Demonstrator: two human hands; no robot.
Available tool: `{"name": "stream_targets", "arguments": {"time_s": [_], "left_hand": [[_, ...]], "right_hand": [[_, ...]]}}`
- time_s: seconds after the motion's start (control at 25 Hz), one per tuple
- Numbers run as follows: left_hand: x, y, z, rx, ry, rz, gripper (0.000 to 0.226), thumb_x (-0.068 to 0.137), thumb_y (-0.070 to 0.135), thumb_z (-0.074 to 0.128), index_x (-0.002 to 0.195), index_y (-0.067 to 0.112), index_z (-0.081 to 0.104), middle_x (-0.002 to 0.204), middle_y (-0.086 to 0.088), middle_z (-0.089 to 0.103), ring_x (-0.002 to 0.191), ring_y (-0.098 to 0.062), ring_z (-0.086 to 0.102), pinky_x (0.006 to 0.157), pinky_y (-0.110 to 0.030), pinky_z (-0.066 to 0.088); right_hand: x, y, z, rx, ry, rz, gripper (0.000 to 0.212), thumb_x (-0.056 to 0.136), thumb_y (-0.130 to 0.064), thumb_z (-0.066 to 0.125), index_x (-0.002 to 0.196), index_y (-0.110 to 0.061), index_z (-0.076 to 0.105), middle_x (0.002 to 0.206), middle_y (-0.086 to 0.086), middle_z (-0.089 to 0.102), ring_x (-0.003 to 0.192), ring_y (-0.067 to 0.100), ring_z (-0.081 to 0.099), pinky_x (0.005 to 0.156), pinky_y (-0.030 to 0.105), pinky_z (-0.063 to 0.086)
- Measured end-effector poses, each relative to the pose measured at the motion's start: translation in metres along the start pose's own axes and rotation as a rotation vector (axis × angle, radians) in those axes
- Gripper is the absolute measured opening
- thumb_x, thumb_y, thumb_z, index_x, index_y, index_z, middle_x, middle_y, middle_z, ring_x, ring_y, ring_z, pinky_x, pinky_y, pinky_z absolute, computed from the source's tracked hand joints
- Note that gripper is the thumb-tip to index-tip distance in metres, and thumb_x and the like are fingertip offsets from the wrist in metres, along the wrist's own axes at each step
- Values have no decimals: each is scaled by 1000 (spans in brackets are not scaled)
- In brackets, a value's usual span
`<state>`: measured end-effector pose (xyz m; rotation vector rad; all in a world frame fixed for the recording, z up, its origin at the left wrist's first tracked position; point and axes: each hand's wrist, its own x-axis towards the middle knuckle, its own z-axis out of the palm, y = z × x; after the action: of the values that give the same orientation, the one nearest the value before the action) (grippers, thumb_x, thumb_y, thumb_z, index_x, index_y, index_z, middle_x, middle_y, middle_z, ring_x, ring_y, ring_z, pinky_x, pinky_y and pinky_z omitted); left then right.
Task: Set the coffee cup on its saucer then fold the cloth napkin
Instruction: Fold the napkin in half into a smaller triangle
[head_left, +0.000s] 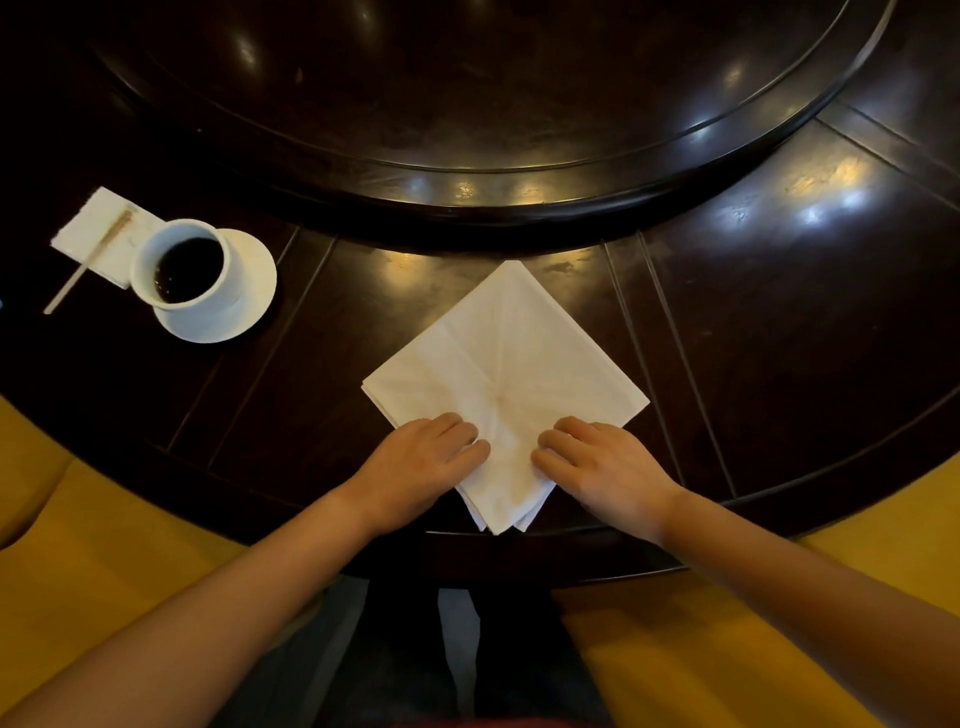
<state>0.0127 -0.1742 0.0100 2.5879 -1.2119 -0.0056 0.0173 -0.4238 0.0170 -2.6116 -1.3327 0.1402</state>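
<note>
**Napkin folded to a diamond, cup seated on saucer**

The napkin (506, 374) is lying at frame centre on the counter (779, 312). The left hand (431, 457) and right hand (602, 462) are pressing flat, fingers extended, on its lower edges. The cup (187, 265) is sitting on the saucer (249, 291), upper left.

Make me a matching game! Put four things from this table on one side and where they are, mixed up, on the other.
Things:
1. coffee cup
2. cloth napkin
3. stir stick
4. left hand

Places:
A. lying across a small white paper napkin
B. pressing the cloth's near left edge
C. standing on the saucer
D. spread like a diamond before the person

Pairs: 1-C, 2-D, 3-A, 4-B
</note>
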Motion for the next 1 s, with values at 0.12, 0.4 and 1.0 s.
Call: {"name": "stream_targets", "arguments": {"time_s": [0.12,0.4,1.0], "left_hand": [[-15,-2,-3,-56,5,11,19,76,1,65,94,4,62,87,-11,65,78,-25,61,55,-35,53],[-24,-4,-1,-146,36,-79,16,87,10,57,97,5,69,92,-8,67,86,-21,60,64,-30,54],[35,-11,-64,-498,273,-594,25,89,25,53,100,8,69,90,2,64,85,-11,59,75,-18,45]], "right_hand": [[-8,2,3,53,85,64,8,80,-8,66,86,-10,61,85,7,63,74,27,55,50,36,45],[-18,-12,12,101,280,219,10,85,-10,60,89,-8,69,87,8,67,82,26,59,64,35,49],[16,-11,-42,492,596,704,22,85,-26,56,88,-7,67,83,0,65,79,8,58,70,17,47]]}}
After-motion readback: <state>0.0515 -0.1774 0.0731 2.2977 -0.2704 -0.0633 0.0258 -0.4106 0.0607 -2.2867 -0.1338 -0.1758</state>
